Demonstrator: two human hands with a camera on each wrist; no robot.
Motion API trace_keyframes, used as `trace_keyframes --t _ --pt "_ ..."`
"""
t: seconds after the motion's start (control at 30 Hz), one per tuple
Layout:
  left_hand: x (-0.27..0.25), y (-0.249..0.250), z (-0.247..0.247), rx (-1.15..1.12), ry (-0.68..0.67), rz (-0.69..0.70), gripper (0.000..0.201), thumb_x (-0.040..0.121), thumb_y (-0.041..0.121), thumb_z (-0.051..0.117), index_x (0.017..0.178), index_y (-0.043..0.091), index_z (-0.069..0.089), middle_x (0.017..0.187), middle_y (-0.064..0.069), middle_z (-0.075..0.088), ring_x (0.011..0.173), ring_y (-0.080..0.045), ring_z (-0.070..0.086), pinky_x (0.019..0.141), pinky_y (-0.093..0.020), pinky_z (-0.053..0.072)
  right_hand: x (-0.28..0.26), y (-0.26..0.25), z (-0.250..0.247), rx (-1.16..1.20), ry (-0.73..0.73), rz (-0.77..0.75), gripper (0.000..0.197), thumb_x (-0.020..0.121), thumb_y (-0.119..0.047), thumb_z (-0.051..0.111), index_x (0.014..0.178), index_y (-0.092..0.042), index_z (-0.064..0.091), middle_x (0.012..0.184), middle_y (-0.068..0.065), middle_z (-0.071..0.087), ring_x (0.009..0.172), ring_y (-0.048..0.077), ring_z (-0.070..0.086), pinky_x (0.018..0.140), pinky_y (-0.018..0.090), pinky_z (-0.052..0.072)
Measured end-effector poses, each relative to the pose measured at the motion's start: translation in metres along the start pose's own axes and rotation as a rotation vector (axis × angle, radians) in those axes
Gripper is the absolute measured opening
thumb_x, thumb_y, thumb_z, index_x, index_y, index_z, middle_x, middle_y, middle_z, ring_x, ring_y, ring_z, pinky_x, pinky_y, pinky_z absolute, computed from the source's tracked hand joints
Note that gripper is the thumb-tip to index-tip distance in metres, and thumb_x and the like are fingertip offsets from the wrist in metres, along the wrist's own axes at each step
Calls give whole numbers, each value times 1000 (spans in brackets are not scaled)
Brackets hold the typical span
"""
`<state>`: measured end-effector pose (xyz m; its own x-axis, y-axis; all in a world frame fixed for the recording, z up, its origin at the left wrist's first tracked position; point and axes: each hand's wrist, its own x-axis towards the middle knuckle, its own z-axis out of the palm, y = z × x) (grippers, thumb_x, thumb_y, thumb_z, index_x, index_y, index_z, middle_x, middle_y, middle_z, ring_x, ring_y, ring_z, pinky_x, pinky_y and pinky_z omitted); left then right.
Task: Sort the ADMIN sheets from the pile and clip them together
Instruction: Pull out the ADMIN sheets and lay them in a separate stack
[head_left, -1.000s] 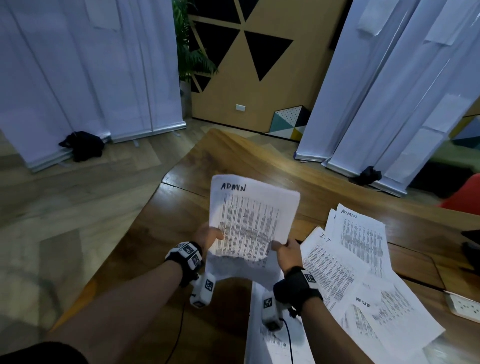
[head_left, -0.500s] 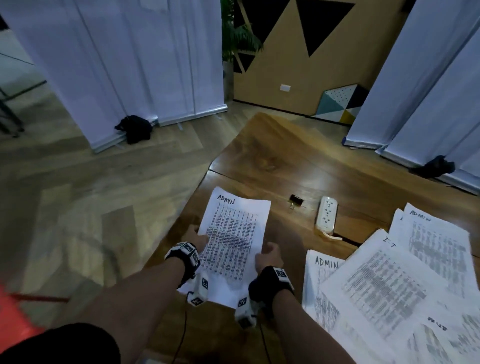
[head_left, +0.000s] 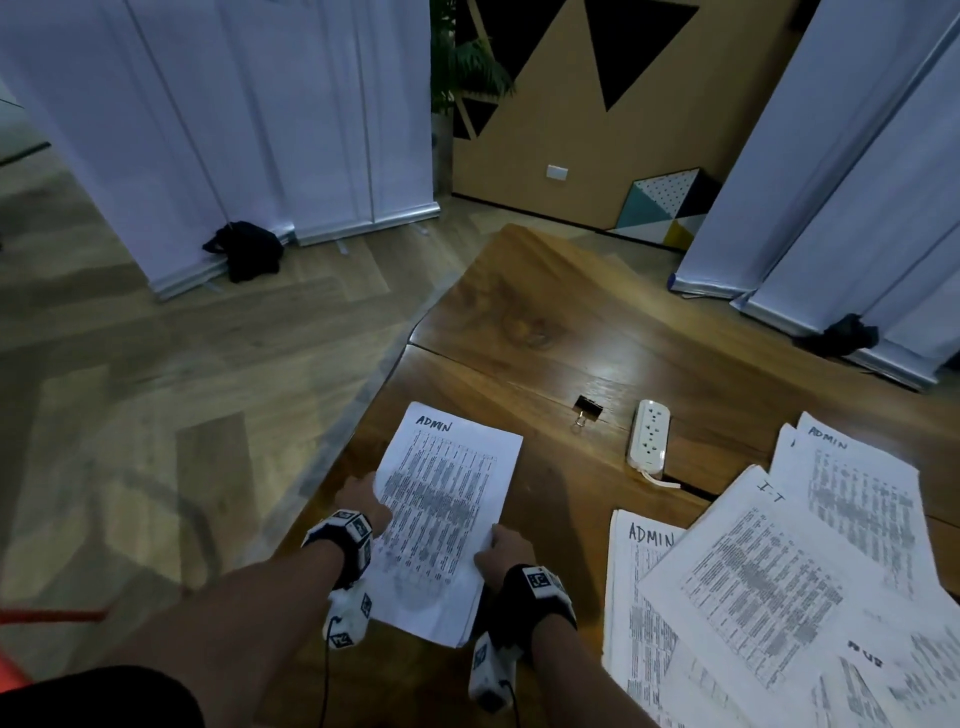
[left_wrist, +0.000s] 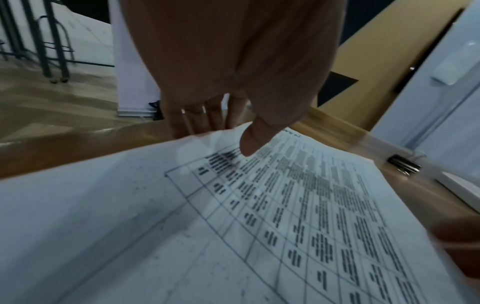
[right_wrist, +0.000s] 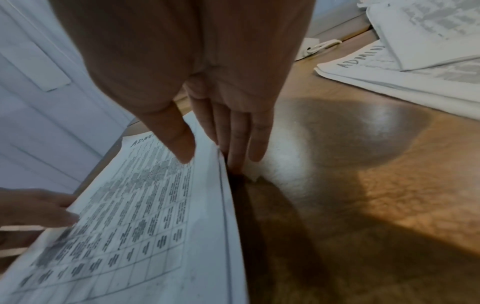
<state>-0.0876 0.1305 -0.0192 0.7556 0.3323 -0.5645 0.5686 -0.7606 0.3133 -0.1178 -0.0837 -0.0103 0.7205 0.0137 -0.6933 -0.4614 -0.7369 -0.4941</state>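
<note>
ADMIN stack (head_left: 447, 525) on table (head_left: 571, 332), pinched between left grip (head_left: 363, 499) and right grip (head_left: 501, 548), thumbs on top

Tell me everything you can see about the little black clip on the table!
The binder clip is small and black, with shiny silver wire handles, and looks like metal. It lies on the brown wooden table, alone and untouched, between the ADMIN sheets both hands hold and the white power strip. Nothing is clipped in it yet. The left wrist view shows it too, blurred, past the far corner of the paper.
</note>
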Motion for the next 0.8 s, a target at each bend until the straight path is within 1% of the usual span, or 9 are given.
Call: trace_keyframes --t 0.07,0.13,0.2,0.27,0.37,0.43,0.53,0.7,0.8 --pt "-4 9 3 79 63 -28 74 83 23 57 149 15 23 149 -14 31 137 -35 31 111 -46 34 -9 12 -4 111 37 -15 50 87 -17 52 137 -15 46 136 7 56 114 24 58 97 33 49" --pt "-9 26 8 92 166 50 75 79 23 55 147 18 25 150 -10 31 139 -33 27 115 -46 27 -17 29 -15 193 134 -10 60 89 -20 56 146 -18 35 147 6 45 130 25 48 106 33 39" --pt "-19 50 17 114 212 206 71 78 22 54 145 20 30 151 -6 32 141 -29 26 118 -44 23 -23 53 -31 246 240 5 58 90 -27 59 143 -19 38 147 8 44 133 26 45 108 35 36" --pt "-34 79 31 122 208 345 59 80 23 53 138 22 41 146 -3 39 138 -26 31 115 -42 26 -29 86 -52 284 341 43 52 88 -32 60 137 -21 46 142 8 51 128 28 49 106 37 39" --pt "-59 124 59 153 79 491 41 83 26 54 124 24 55 135 -3 52 128 -25 44 108 -40 38 -39 147 -91 310 460 149 47 86 -37 62 129 -19 54 134 11 59 120 31 56 101 39 43" --pt "-75 151 80 204 -138 539 39 84 26 57 122 23 58 132 -4 57 122 -25 53 103 -38 46 -48 193 -115 322 525 194 48 84 -39 64 125 -14 58 131 15 60 118 33 57 101 40 44" --pt "-101 191 112 401 -435 561 39 88 23 58 126 17 60 135 -7 58 123 -26 55 103 -35 47 -65 260 -145 301 538 288 50 81 -39 68 123 -11 59 128 20 59 115 36 57 99 42 45" --pt "-134 251 157 422 -348 587 38 86 27 56 121 16 61 133 -8 59 122 -26 55 102 -32 46 -87 332 -188 325 541 331 55 84 -34 67 129 -7 53 128 19 60 117 33 57 98 36 43" --pt "-148 280 184 349 -322 566 49 86 29 55 133 17 51 141 -10 47 128 -26 49 106 -33 41 -84 356 -202 376 443 325 64 83 -36 69 136 -8 46 129 16 61 120 31 56 101 37 43"
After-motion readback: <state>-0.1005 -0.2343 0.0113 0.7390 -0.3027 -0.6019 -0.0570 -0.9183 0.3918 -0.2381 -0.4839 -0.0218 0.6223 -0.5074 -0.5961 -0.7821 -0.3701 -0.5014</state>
